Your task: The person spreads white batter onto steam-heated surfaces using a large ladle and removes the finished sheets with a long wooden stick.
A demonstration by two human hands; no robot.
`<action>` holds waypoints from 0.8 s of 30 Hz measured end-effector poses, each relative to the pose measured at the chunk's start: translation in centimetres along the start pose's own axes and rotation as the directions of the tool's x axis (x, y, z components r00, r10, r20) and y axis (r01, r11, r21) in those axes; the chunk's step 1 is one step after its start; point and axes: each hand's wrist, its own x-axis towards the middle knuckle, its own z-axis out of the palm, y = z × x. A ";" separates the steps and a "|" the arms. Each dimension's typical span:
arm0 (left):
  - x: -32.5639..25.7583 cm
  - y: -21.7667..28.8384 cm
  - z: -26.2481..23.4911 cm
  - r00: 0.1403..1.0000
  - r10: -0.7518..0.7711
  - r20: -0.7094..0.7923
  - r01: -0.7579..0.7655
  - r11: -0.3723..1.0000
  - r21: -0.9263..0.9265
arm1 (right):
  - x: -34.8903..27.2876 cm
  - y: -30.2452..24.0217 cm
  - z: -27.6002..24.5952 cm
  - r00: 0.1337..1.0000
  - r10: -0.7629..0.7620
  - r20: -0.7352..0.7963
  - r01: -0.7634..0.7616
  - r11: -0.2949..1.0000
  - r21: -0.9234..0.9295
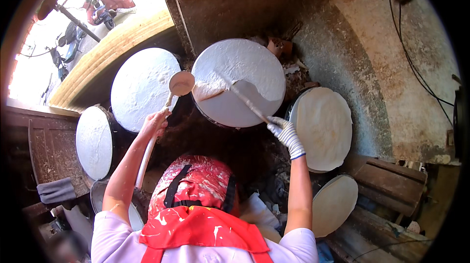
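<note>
My bare left hand is closed around the long handle of a ladle. Its pale, coated bowl hangs between two round griddles. My right hand, in a striped knit glove, grips a long stick that reaches over the far middle griddle. White batter covers that griddle's top. A whitish lump with a brown edge lies by the stick's far end; whether it is the tool's blade or thick batter, I cannot tell. To the left stands another white-coated griddle.
More griddles curve around me: a white one at left, and two with cream-coloured sheets at right, one upper and one lower. A stained wall rises behind. Wooden boards lie at right, a grey cloth at left.
</note>
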 end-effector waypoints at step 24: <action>-3.0 2.5 -2.4 0.801 0.178 0.572 0.195 0.825 -0.530 | 1.4 -7.1 39.7 0.876 0.206 -0.437 0.234 0.610 0.757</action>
